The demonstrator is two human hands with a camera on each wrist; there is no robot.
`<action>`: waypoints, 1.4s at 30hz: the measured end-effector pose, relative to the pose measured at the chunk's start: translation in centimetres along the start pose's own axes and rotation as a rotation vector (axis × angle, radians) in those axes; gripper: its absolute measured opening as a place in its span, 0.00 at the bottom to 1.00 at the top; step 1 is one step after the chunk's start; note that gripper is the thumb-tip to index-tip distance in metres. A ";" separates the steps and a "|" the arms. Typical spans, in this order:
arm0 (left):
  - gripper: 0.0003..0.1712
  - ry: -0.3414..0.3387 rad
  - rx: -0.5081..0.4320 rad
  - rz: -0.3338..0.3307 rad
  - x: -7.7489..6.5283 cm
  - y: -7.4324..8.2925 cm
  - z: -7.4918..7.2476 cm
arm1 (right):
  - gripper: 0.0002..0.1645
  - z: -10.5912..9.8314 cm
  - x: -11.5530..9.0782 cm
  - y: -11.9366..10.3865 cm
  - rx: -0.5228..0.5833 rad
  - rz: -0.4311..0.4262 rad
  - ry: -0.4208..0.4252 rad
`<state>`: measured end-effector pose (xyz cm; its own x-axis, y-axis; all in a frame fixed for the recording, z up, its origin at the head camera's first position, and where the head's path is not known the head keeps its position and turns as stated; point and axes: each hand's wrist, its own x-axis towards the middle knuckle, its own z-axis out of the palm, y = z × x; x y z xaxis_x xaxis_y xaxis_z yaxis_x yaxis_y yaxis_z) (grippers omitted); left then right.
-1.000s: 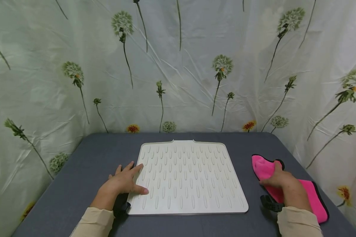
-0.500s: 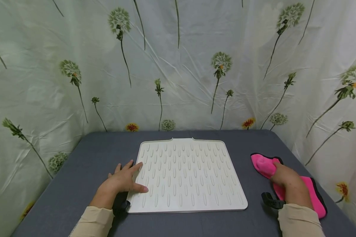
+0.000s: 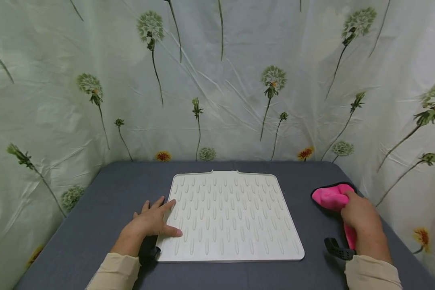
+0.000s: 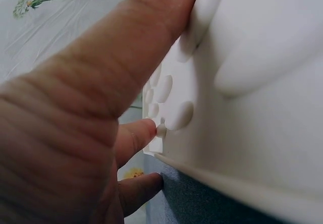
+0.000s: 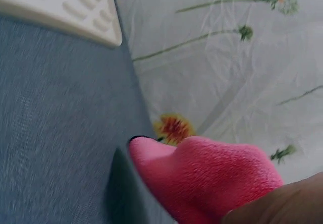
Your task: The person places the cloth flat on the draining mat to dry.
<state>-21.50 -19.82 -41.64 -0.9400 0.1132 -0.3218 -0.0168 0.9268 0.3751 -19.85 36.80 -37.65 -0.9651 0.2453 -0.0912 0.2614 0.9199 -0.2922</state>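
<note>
A white mat with rows of raised oval ridges lies flat in the middle of the head view. Fingers spread, my left hand rests over its left edge. In the left wrist view the thumb lies on the ridged surface, while one fingertip reaches the dark table beside the rim. Off to the right, my right hand grips a pink cloth with black edging. The cloth bunches up ahead of the thumb in the right wrist view and casts a shadow on the table; the hand hides part of it.
Dark grey fabric covers the table. A pale curtain printed with dandelions hangs behind it and along both sides. Black bands show at both wrists.
My right hand has closed on the pink cloth and drawn it up off the table, its lower end no longer spread out to the right. The left hand and the mat stay put.
</note>
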 end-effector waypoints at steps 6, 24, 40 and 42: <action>0.71 0.007 0.002 0.003 -0.1 0.1 0.1 | 0.31 0.0 -1.3 -2.7 0.044 -0.109 0.181; 0.71 0.014 -0.004 -0.019 0.0 0.0 0.1 | 0.33 0.6 -2.8 -12.0 0.072 -0.272 0.244; 0.70 0.023 -0.011 -0.025 -0.3 0.3 0.2 | 0.34 2.9 -3.9 -17.9 0.033 -0.391 0.209; 0.70 0.027 -0.014 -0.025 -0.4 0.2 0.2 | 0.34 3.3 -4.0 -18.5 0.029 -0.410 0.211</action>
<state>-21.11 -19.56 -41.62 -0.9482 0.0802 -0.3072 -0.0448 0.9242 0.3794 -20.78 17.76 -34.97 -0.9696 -0.0776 0.2322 -0.1452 0.9459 -0.2901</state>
